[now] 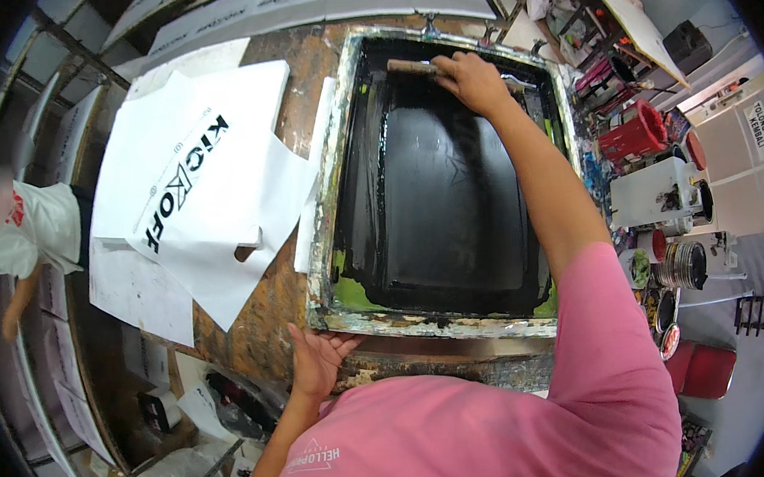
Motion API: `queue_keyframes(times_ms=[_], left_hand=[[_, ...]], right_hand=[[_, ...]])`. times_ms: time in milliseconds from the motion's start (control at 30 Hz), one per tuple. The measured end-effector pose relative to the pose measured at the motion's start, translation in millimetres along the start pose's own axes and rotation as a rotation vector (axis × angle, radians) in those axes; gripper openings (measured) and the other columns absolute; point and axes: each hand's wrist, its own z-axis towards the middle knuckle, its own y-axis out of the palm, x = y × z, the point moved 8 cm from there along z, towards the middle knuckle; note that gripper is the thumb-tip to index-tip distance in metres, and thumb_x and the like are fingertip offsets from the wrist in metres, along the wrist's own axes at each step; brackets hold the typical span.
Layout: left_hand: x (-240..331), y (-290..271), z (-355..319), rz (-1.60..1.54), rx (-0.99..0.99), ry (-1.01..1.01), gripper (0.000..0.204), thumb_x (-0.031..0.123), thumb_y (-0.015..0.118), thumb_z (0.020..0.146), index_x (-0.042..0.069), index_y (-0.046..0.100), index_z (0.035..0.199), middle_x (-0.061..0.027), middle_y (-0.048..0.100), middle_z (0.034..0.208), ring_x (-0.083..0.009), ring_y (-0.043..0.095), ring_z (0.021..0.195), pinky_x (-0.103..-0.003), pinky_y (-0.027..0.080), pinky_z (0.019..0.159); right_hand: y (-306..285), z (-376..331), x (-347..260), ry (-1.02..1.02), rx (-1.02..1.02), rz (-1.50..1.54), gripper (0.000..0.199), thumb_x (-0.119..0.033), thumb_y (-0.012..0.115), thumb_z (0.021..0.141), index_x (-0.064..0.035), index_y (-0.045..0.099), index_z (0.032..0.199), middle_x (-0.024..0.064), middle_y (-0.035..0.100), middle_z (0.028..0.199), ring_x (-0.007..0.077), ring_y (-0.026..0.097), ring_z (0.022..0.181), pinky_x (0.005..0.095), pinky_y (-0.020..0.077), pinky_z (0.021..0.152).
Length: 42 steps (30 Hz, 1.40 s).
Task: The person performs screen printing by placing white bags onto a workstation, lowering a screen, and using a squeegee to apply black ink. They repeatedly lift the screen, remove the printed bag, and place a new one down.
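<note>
Head view: right hand [470,79] grips the wooden-handled squeegee [413,66] at the far end of the black-inked, paint-crusted rectangular screen frame [425,323], long axis running left-right across it. Left hand [317,358], fingers spread, presses the frame's near-left corner; white printed bags [193,177] lie left.

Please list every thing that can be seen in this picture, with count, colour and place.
wooden-framed printing screen: one, black with green edges, centre of table
wooden-handled squeegee: one, brown, far end of the screen
white printed bags: a stack, left of the screen
red bucket: one, right side
round ink tins: several, lower right
another person: one, white shirt, far left
left hand: flat on the screen's near frame
right hand: grip on the squeegee
</note>
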Motion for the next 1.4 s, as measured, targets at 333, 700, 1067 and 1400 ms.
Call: queue_keyframes(times_ms=[333,700,1067,1400], left_hand=[[5.7,7.6,-0.9,-0.020,0.023,0.015,0.099,0.079,0.025,0.098,-0.002,0.025,0.154,-0.0246,0.052,0.144,-0.0357,0.060,0.127,-0.052,0.048,0.108],[11.6,18.1,-0.4,-0.041,-0.084,0.106,0.099,0.081,0.029,0.096,0.002,0.025,0.156,-0.0271,0.054,0.138,-0.0373,0.060,0.124,-0.052,0.047,0.109],[63.2,56.2,-34.8,-0.149,-0.347,0.335,0.086,0.076,0.036,0.097,0.003,0.044,0.142,-0.0240,0.062,0.127,-0.0393,0.059,0.126,-0.054,0.044,0.113],[80.6,100.5,-1.3,1.889,0.238,0.745,0.096,0.076,0.049,0.091,0.010,0.033,0.160,-0.0366,0.017,0.162,-0.0535,0.009,0.152,-0.072,0.005,0.117]], right_hand=[[-55.4,-133.0,-117.3,0.084,-0.054,0.069,0.037,-0.034,0.080,0.080,-0.0124,0.066,0.106,0.0082,0.062,0.098,0.0306,0.062,0.092,0.0444,0.0547,0.071],[-138.0,-256.3,-224.9,0.164,-0.324,0.176,0.037,-0.037,0.076,0.084,-0.0084,0.062,0.103,0.0106,0.060,0.094,0.0311,0.063,0.090,0.0440,0.0565,0.068],[-240.0,-243.4,-252.1,0.178,0.026,-0.053,0.041,-0.037,0.073,0.085,-0.0071,0.063,0.111,0.0109,0.059,0.101,0.0309,0.058,0.100,0.0600,0.0341,0.106],[-341.5,-140.1,-211.6,0.144,0.326,-0.117,0.034,-0.038,0.071,0.081,-0.0074,0.066,0.096,0.0086,0.060,0.085,0.0295,0.058,0.086,0.0502,0.0379,0.090]])
